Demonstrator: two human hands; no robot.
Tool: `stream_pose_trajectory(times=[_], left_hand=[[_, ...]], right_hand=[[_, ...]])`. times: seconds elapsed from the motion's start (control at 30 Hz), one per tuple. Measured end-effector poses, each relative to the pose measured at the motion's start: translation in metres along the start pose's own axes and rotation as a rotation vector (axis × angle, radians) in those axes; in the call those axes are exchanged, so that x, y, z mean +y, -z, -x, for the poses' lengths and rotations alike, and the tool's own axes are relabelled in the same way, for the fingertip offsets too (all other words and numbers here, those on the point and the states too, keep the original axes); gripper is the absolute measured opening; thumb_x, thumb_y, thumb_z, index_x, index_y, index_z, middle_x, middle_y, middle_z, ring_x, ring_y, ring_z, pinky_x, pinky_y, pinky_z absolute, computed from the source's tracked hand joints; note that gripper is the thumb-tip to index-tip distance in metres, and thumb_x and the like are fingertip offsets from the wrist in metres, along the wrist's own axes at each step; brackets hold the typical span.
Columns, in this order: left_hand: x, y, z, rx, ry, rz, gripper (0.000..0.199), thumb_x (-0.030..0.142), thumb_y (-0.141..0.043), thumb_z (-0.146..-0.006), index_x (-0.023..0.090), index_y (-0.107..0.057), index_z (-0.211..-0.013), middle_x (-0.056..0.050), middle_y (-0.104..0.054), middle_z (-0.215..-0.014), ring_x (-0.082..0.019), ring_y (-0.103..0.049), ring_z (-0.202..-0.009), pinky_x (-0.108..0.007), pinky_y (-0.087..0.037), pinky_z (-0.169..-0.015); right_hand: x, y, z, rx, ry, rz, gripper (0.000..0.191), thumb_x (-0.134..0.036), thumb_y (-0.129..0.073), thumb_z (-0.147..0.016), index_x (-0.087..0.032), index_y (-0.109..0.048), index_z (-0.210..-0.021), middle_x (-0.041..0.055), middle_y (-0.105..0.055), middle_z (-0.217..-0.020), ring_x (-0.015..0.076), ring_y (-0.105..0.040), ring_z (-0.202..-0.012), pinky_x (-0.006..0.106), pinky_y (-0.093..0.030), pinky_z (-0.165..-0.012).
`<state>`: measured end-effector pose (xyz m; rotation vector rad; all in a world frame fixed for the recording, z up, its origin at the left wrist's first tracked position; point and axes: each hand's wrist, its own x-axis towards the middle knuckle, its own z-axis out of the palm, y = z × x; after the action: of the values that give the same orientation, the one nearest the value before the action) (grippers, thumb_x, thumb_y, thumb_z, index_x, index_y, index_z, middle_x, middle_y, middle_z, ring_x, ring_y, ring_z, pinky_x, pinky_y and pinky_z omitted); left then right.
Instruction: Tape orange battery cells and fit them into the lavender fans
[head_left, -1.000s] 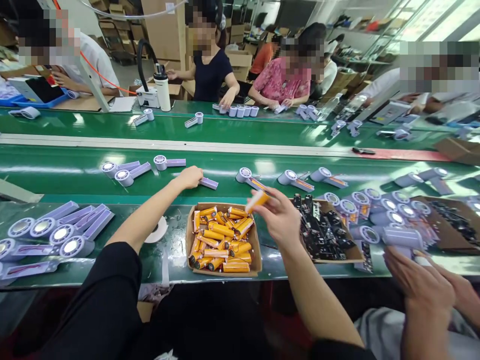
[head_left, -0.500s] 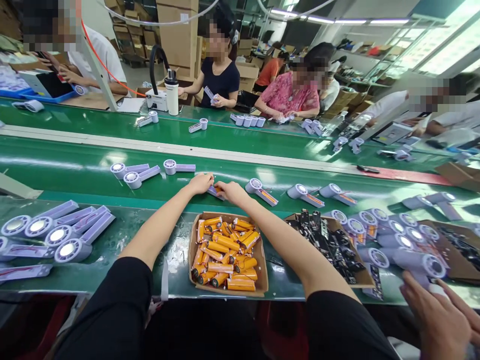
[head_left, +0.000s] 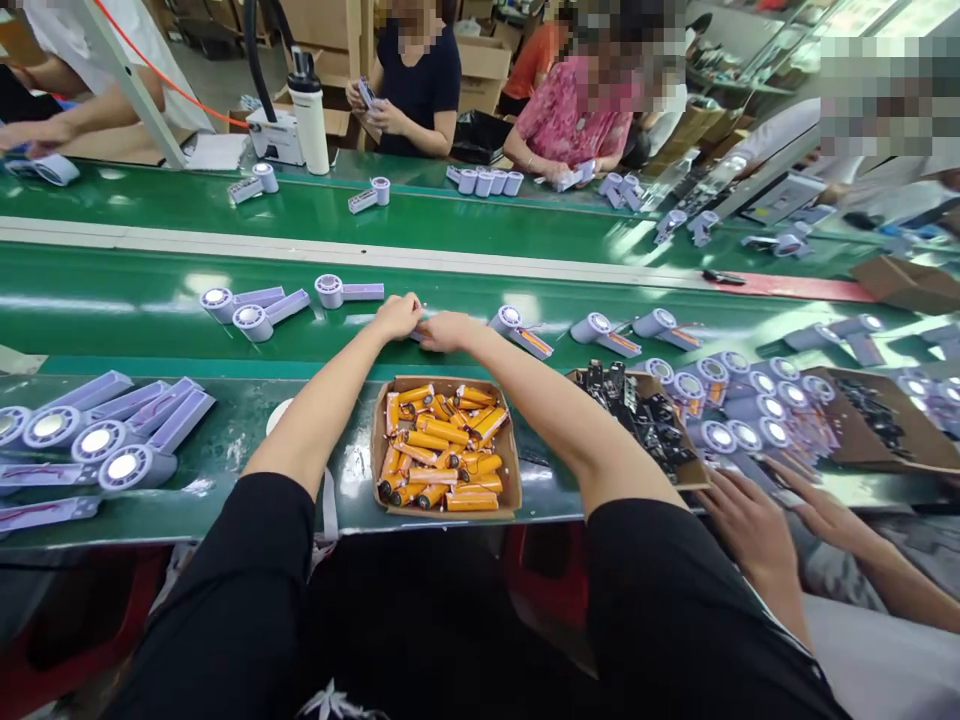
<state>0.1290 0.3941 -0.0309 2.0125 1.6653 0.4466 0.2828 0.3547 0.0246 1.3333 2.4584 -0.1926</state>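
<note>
Out over the green belt, my left hand (head_left: 399, 316) and my right hand (head_left: 446, 331) are close together, both with bent, closed fingers. Between them is a lilac handheld fan, mostly covered by the hands; only a sliver of its handle shows. Orange battery cells (head_left: 439, 430) with thin wires fill a cardboard box (head_left: 512, 490) below my forearms. To the left of my hands lies a lilac fan (head_left: 328, 291) with an open handle. On the right, another fan (head_left: 510, 319) has an orange cell in its handle.
More fans (head_left: 139, 467) are grouped on the bench at left. Black parts (head_left: 626, 400) fill a box at right, beside many fans (head_left: 716, 436). A co-worker's hands (head_left: 750, 520) reach in there. Other people work across the belt (head_left: 300, 225).
The view has tilted downward. My hands stay together at the fan, and the orange cell seen between them before is now hidden. The neighbour's hands at right have moved inward to the bench edge.
</note>
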Motion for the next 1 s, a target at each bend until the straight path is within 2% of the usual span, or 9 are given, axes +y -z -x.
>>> stream_pose_trajectory(times=[0.1,0.17,0.23,0.33,0.47,0.63,0.7,0.87,1.0], left_hand=[[0.0,0.017,0.033,0.068,-0.036,0.015,0.048,0.035,-0.06,-0.102,0.018,-0.06,-0.147,-0.018,-0.061,-0.16,-0.033,-0.052,-0.151,-0.052,-0.038,-0.128],[-0.012,0.028,0.079,0.132,-0.13,0.032,0.058,0.038,-0.062,-0.1,0.02,-0.054,-0.155,-0.014,-0.06,-0.162,-0.031,-0.051,-0.152,-0.051,-0.036,-0.131],[-0.034,0.038,0.14,0.203,-0.236,0.045,0.054,0.044,-0.059,-0.101,0.02,-0.06,-0.15,-0.011,-0.071,-0.148,-0.03,-0.06,-0.141,-0.049,-0.043,-0.126],[-0.075,0.048,0.231,0.257,-0.144,-0.034,0.042,0.053,-0.053,-0.104,0.022,-0.075,-0.122,-0.01,-0.079,-0.127,-0.03,-0.068,-0.125,-0.047,-0.051,-0.117],[-0.123,0.053,0.303,0.144,-0.106,-0.176,0.049,0.065,-0.056,-0.1,0.024,-0.079,-0.116,-0.012,-0.078,-0.134,-0.036,-0.064,-0.133,-0.055,-0.047,-0.123],[-0.135,0.052,0.321,0.026,-0.17,-0.266,0.059,0.071,-0.059,-0.097,0.024,-0.078,-0.126,-0.013,-0.063,-0.16,-0.042,-0.046,-0.151,-0.063,-0.039,-0.13],[-0.128,0.051,0.316,0.058,-0.167,-0.289,0.058,0.069,-0.058,-0.098,0.023,-0.077,-0.128,-0.014,-0.066,-0.156,-0.042,-0.047,-0.149,-0.064,-0.038,-0.13],[-0.103,0.052,0.297,0.132,-0.191,-0.313,0.055,0.064,-0.064,-0.095,0.025,-0.076,-0.132,-0.014,-0.073,-0.147,-0.042,-0.053,-0.143,-0.065,-0.042,-0.126],[-0.072,0.054,0.291,0.208,-0.254,-0.244,0.046,0.059,-0.063,-0.098,0.026,-0.078,-0.127,-0.013,-0.078,-0.136,-0.039,-0.061,-0.136,-0.063,-0.045,-0.124]], right_hand=[[0.0,0.009,0.039,0.099,-0.035,-0.012,0.045,-0.04,-0.057,-0.109,-0.025,-0.071,-0.149,0.019,-0.078,-0.139,0.0349,-0.075,-0.123,0.042,-0.056,-0.098],[-0.006,0.005,0.074,0.212,-0.005,-0.1,0.042,-0.041,-0.051,-0.112,-0.023,-0.076,-0.139,0.0165,-0.08,-0.131,0.0316,-0.076,-0.116,0.04,-0.056,-0.094],[-0.016,-0.006,0.104,0.23,0.06,-0.198,0.036,-0.047,-0.059,-0.109,-0.023,-0.083,-0.122,0.0118,-0.083,-0.117,0.0282,-0.077,-0.106,0.037,-0.055,-0.088],[-0.033,-0.029,0.128,0.158,0.075,-0.195,0.034,-0.051,-0.073,-0.102,-0.021,-0.085,-0.11,0.0135,-0.083,-0.115,0.0299,-0.077,-0.103,0.037,-0.056,-0.084],[-0.037,-0.052,0.129,0.249,0.094,-0.326,0.027,-0.041,-0.071,-0.104,-0.019,-0.085,-0.107,0.0151,-0.083,-0.118,0.0305,-0.077,-0.109,0.038,-0.055,-0.09],[-0.022,-0.062,0.135,0.464,0.12,-0.996,0.03,-0.04,-0.062,-0.108,-0.018,-0.078,-0.119,0.0085,-0.085,-0.109,0.0221,-0.077,-0.097,0.035,-0.058,-0.088],[-0.024,-0.065,0.136,0.46,0.182,-0.959,0.033,-0.036,-0.072,-0.102,-0.018,-0.076,-0.129,0.01,-0.083,-0.117,0.0233,-0.076,-0.103,0.037,-0.058,-0.094],[-0.042,-0.075,0.122,0.385,0.269,-0.428,0.038,-0.022,-0.069,-0.104,-0.023,-0.078,-0.14,0.0156,-0.074,-0.132,0.0307,-0.068,-0.121,0.05,-0.052,-0.113],[-0.036,-0.081,0.113,0.446,0.343,-0.596,0.025,-0.026,-0.067,-0.105,-0.021,-0.086,-0.12,0.0132,-0.075,-0.134,0.0272,-0.069,-0.127,0.044,-0.051,-0.117]])
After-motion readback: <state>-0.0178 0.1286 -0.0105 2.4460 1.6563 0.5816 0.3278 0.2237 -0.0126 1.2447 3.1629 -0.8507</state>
